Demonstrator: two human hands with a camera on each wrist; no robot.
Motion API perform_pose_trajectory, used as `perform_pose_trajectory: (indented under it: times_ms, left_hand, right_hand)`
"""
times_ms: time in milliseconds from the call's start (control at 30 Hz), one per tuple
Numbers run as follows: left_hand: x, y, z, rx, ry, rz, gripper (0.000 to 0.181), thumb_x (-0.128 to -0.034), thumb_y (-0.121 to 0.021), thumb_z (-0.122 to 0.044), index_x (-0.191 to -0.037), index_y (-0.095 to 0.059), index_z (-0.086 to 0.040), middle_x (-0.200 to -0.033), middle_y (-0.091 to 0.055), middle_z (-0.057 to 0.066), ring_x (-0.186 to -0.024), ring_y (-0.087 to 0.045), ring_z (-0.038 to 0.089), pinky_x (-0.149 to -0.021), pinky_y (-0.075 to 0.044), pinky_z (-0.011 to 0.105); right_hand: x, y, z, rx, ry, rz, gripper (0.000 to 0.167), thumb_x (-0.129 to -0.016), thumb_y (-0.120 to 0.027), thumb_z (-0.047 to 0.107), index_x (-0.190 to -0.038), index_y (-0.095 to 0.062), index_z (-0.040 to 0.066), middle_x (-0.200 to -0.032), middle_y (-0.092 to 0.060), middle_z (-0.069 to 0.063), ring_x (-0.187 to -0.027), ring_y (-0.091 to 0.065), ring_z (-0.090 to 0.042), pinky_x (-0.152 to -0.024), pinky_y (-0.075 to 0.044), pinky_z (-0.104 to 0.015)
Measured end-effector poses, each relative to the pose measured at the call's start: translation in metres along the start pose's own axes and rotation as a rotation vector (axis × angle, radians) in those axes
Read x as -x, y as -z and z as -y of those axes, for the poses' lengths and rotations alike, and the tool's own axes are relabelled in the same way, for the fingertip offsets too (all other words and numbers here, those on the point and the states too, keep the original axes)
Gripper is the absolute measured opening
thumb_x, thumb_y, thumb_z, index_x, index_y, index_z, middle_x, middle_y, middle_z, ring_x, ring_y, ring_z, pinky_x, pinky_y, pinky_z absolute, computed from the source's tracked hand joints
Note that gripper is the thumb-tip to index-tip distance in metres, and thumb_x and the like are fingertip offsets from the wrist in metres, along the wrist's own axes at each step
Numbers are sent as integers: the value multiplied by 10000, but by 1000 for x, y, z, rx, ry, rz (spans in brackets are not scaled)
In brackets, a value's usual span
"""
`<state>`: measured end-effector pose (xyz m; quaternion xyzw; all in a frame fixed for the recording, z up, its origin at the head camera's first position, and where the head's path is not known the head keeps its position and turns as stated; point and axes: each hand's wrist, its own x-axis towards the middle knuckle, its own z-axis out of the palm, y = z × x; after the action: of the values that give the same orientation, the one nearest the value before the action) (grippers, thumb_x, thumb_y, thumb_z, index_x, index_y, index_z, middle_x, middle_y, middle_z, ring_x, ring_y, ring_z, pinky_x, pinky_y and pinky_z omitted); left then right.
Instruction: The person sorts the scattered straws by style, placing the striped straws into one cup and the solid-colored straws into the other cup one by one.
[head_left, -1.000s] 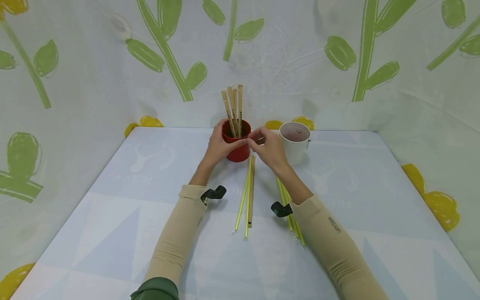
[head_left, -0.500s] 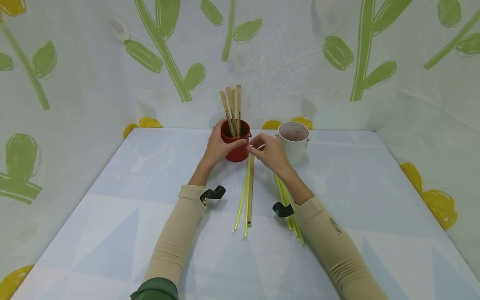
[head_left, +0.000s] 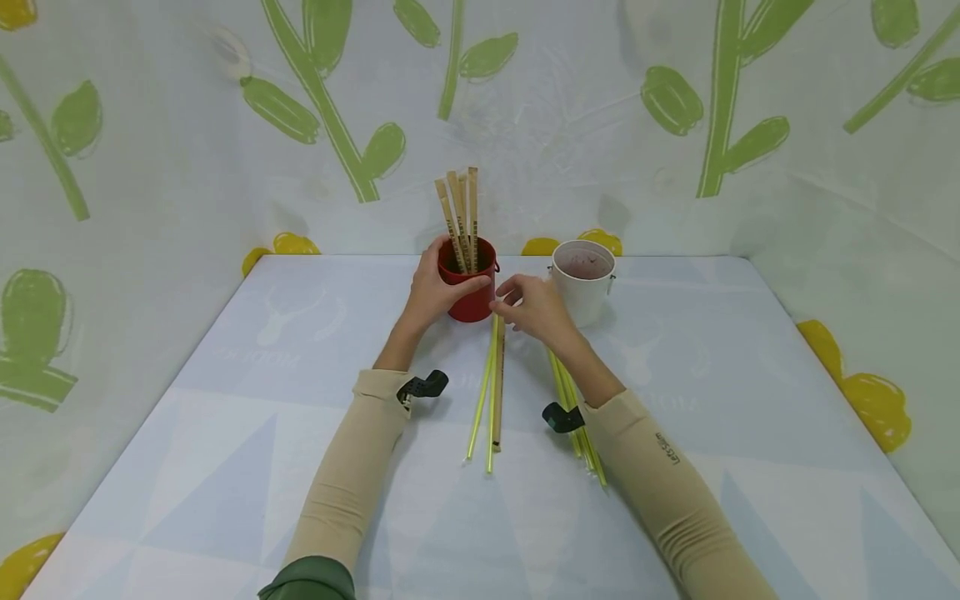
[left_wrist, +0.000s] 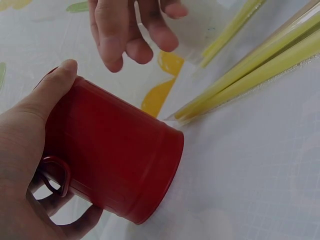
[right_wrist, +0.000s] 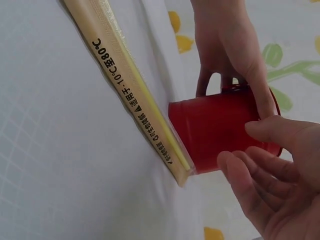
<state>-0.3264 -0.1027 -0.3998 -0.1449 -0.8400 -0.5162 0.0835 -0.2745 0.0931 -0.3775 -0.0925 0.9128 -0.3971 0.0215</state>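
My left hand (head_left: 437,292) grips a small red bucket (head_left: 472,310), its thumb across the near side and its fingers round the far left. Several straws in brown paper wrappers (head_left: 461,221) stand upright in it, leaning slightly left. Just right of the bucket is my right hand (head_left: 538,310), fingers loosely bent and holding nothing. In the right wrist view its fingers (right_wrist: 240,182) lie apart from each other, in front of the red bucket (right_wrist: 215,127). A wire loop (left_wrist: 57,175) shows on the bucket's side in the left wrist view.
In front of the bucket lie a paper-wrapped straw (head_left: 498,400) and two yellow straws in clear wrappers (head_left: 478,408). More yellow straws (head_left: 581,425) lie partly under my right forearm. A white bucket (head_left: 587,296) stands behind my right hand, at the table's far edge.
My right hand has drawn back from the red bucket's rim and the left thumb, slightly lower, with its fingers looser. My left hand keeps its hold on the bucket.
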Motion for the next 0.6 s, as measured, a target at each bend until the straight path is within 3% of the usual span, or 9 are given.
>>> perform_pose_trajectory:
  times_ms: [333,600]
  left_hand:
    - [-1,-1,1,-2,-3,-8,883,-780,-796,-467,-1475,-307,-227,-1446,-433,26,-1326,-433,179,-1058,-478,436]
    - [-1,0,0,1,3,-2,887,-779,-797,-468,-1476,-306,-221,-1449,-431,30,-1329,-430,183,-1059,-477,442]
  right_hand:
    - [-2,0,1,60,-141,182,383,-888,-726,252,-1216,-633,79,-1005,-714,-115,-758,-705,-207,-616,-590,-243]
    - [1,-2,6,152,-252,275,469,-879,-738,294,-1278,-596,92,-906,-708,-89,-721,-675,-187,-653,-575,-232]
